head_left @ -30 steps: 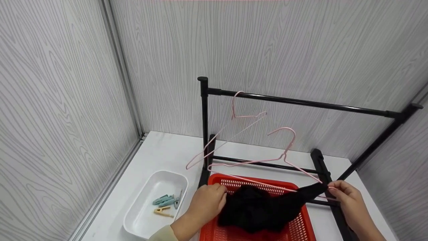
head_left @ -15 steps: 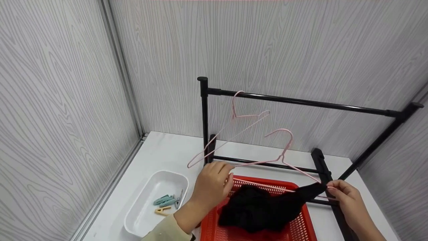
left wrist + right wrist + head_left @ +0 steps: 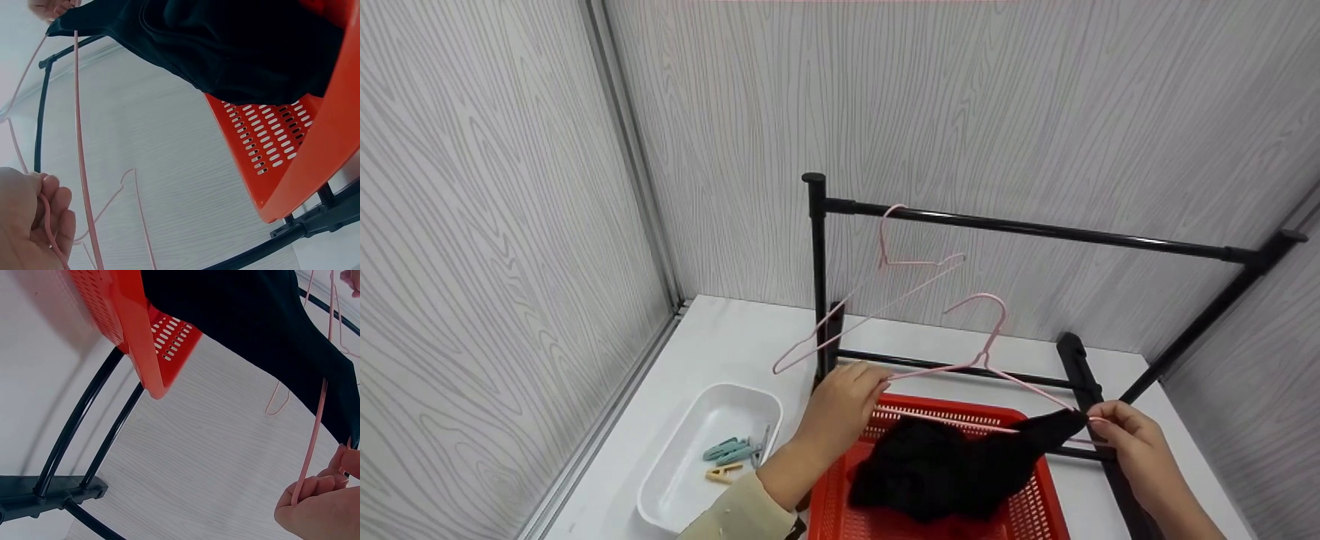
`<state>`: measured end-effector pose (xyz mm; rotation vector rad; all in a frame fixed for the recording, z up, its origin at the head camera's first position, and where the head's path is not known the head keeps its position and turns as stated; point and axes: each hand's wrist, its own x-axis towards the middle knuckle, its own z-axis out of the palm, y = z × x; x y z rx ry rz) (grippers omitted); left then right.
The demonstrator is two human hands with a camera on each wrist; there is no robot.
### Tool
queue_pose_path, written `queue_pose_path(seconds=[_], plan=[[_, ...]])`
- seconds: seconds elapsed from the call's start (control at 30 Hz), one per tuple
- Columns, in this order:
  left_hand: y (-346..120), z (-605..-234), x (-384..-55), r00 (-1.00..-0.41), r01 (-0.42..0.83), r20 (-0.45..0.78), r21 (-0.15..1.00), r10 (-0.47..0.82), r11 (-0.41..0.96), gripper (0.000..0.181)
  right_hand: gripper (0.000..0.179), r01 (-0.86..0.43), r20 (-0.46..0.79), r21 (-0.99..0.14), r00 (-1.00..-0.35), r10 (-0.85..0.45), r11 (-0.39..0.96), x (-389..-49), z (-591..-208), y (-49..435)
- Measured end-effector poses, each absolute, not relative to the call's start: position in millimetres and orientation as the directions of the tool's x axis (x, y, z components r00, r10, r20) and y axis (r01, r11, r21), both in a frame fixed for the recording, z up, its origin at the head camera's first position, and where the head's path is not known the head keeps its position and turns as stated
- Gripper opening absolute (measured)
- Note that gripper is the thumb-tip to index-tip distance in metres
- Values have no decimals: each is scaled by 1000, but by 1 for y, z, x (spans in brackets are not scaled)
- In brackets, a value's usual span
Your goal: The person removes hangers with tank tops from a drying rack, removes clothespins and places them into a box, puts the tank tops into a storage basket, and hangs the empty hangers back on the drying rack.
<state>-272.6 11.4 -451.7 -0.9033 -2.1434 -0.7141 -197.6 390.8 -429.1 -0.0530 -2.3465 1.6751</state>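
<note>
A pink clothes hanger (image 3: 985,358) is held over the red basket, its hook up and bare. My left hand (image 3: 844,401) grips its left arm; the left wrist view shows the fingers curled round the pink wire. At the other end my right hand (image 3: 1132,439) pinches the hanger's tip beside a narrow part of a black garment (image 3: 941,472). This narrow part is looped over the hanger's right end, with the bottom bar (image 3: 316,433) passing behind the cloth in the right wrist view. The bulk of the garment lies bunched in the basket (image 3: 1054,499).
Behind the basket stands a black clothes rack (image 3: 1035,229). Another pink hanger (image 3: 883,244) hangs near the left end of its rail. On the left, a white tray (image 3: 656,469) contains teal clothespins (image 3: 729,450) and a yellow clothespin (image 3: 722,472). Patterned panels enclose the white table.
My left hand has risen from the basket's rim and taken hold of the hanger's left arm. The held hanger has shifted slightly left, while my right hand keeps its pinch.
</note>
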Motion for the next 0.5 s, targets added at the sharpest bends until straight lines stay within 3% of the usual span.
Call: queue_pose_path(seconds=[0.2,0.5], plan=[[11,-454,-272,-551,760,767,298,329,578,8,17,-123,213,-872,-967,140,474,-196,-426,391],[13,-455,-272,-537,771,781,303,318,560,7,21,-203,361,-723,-926,110,660,-195,-422,386]])
